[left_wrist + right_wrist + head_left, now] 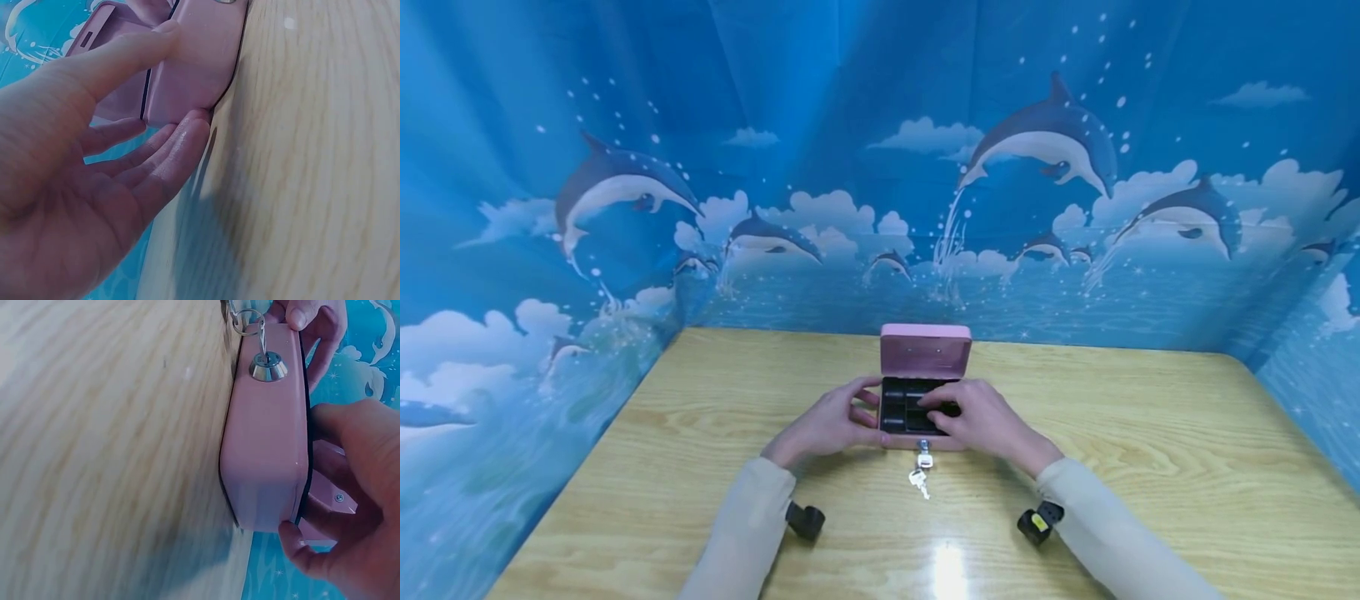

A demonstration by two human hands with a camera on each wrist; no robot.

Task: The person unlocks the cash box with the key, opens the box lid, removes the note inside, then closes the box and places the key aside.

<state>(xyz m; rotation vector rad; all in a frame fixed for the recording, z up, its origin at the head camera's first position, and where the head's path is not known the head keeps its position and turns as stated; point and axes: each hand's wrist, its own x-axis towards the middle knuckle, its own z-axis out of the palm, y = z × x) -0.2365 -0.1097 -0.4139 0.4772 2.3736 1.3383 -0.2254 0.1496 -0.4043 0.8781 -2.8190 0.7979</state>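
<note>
A pink cash box (891, 442) stands on the wooden table with its lid (925, 354) raised. Inside it lies a black compartment tray (892, 408). My left hand (831, 421) holds the box at its left front corner: the thumb lies on the front face and the fingertips touch the left side, low down. Over the right part of the tray, my right hand (985, 417) reaches in with bent thumb and fingers. Its fingertips are hidden behind the rim in the right wrist view, so whether they pinch the tray is unclear. The little finger touches the box's edge.
Keys (919, 479) hang on a ring from the front lock (269, 367), one set in it. Wooden table (700, 400) surrounds the box. A blue dolphin-print curtain (850, 167) rises behind the table and along both sides. Each wrist wears a small black camera (807, 522).
</note>
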